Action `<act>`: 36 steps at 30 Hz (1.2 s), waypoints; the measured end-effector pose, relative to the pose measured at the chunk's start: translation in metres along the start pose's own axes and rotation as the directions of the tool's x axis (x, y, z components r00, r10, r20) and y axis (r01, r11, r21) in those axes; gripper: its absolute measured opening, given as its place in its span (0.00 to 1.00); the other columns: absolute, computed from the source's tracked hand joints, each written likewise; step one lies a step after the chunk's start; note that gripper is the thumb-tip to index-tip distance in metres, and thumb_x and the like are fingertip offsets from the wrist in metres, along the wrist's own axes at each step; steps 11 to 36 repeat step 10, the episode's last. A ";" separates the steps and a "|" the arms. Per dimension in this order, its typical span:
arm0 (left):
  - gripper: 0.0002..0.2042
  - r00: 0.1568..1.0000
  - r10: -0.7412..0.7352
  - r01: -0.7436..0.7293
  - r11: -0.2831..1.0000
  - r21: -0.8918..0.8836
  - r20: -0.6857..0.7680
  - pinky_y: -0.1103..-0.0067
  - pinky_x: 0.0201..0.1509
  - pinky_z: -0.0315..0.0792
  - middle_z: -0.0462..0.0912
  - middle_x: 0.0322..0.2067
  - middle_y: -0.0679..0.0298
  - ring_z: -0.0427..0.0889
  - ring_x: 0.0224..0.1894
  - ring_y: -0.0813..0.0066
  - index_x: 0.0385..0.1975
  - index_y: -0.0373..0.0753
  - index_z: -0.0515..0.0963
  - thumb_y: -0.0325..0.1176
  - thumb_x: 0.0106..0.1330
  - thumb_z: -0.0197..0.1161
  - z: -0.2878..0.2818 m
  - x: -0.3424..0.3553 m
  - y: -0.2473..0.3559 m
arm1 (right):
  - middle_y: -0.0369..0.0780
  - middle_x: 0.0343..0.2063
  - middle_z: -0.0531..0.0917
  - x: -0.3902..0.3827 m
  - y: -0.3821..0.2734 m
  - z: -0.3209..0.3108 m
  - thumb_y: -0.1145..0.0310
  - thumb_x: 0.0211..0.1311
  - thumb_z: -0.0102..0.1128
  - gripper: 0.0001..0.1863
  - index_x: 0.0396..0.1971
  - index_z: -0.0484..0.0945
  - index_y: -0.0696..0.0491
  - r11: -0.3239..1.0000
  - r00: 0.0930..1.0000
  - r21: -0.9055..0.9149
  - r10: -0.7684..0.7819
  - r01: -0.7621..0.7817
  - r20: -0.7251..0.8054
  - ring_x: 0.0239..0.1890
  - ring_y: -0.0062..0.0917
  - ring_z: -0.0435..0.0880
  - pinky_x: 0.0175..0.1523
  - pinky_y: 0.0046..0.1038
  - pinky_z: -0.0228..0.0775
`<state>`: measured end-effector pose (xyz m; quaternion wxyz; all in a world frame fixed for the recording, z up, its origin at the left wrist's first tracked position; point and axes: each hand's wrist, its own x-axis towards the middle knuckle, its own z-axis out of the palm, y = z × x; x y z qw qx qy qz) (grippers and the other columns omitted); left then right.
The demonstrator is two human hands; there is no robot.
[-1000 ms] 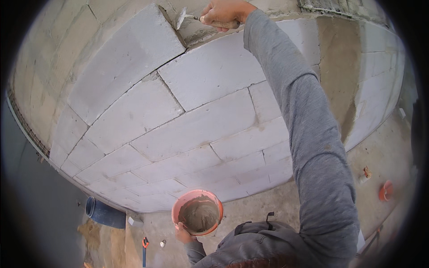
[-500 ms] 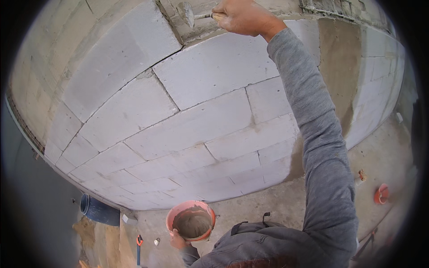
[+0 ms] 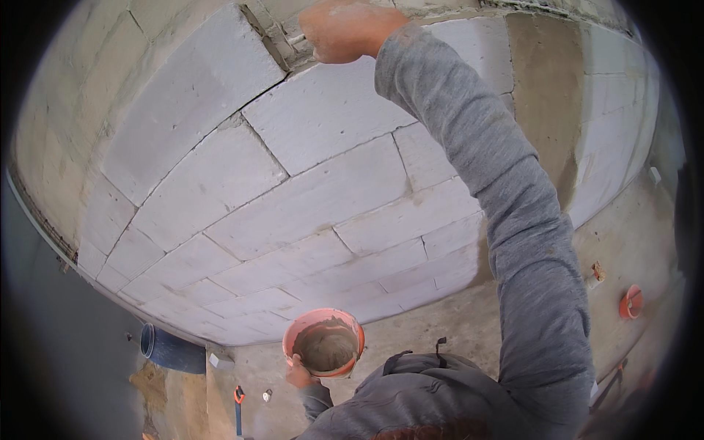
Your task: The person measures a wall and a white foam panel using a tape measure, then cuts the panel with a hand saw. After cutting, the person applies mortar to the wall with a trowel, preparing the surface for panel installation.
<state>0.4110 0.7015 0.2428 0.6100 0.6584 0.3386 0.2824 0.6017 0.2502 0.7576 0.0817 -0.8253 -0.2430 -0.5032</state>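
Observation:
My right hand is raised to the top course of the white block wall, by the gap beside the end of a top block. Its fingers are closed; the trowel seen in it half a second ago is hidden behind the hand now. Low down, my left hand is closed on the rim of an orange bucket. Grey wet mortar fills part of the bucket, which hangs in front of me near the wall's foot.
A dark blue barrel lies at the lower left, next to a small white block. A saw with an orange handle is on the floor. Another orange bucket stands at the far right. A brown mortar strip runs down the wall.
My right hand has moved left along the wall top, its back now turned so that it covers the trowel. The bucket in my left hand has shifted slightly right and up in view.

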 end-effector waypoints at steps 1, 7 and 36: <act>0.15 1.000 0.000 0.000 1.000 -0.025 0.002 0.73 0.38 0.75 0.82 0.34 0.58 0.80 0.33 0.69 0.39 0.26 0.80 0.29 0.54 0.58 0.002 0.001 -0.003 | 0.52 0.29 0.83 0.010 -0.012 0.000 0.71 0.51 0.53 0.10 0.28 0.82 0.58 0.996 0.990 -0.076 0.046 -0.036 0.136 0.34 0.42 0.84 0.39 0.41 0.75; 0.15 0.997 0.000 -0.005 0.998 -0.059 -0.072 0.71 0.38 0.75 0.82 0.31 0.58 0.80 0.32 0.68 0.37 0.26 0.80 0.29 0.53 0.58 -0.014 -0.001 -0.011 | 0.51 0.38 0.83 0.031 -0.053 -0.017 0.71 0.49 0.57 0.14 0.38 0.82 0.52 0.986 0.825 -0.158 0.128 -0.048 0.550 0.42 0.37 0.84 0.45 0.41 0.75; 0.15 0.998 -0.032 0.026 0.994 -0.109 -0.050 0.71 0.39 0.75 0.82 0.31 0.58 0.80 0.32 0.68 0.38 0.27 0.81 0.29 0.53 0.59 -0.010 0.003 -0.026 | 0.53 0.25 0.83 0.014 -0.035 -0.066 0.72 0.47 0.54 0.09 0.22 0.83 0.60 0.999 0.799 -0.039 0.018 0.006 0.601 0.33 0.39 0.86 0.38 0.39 0.76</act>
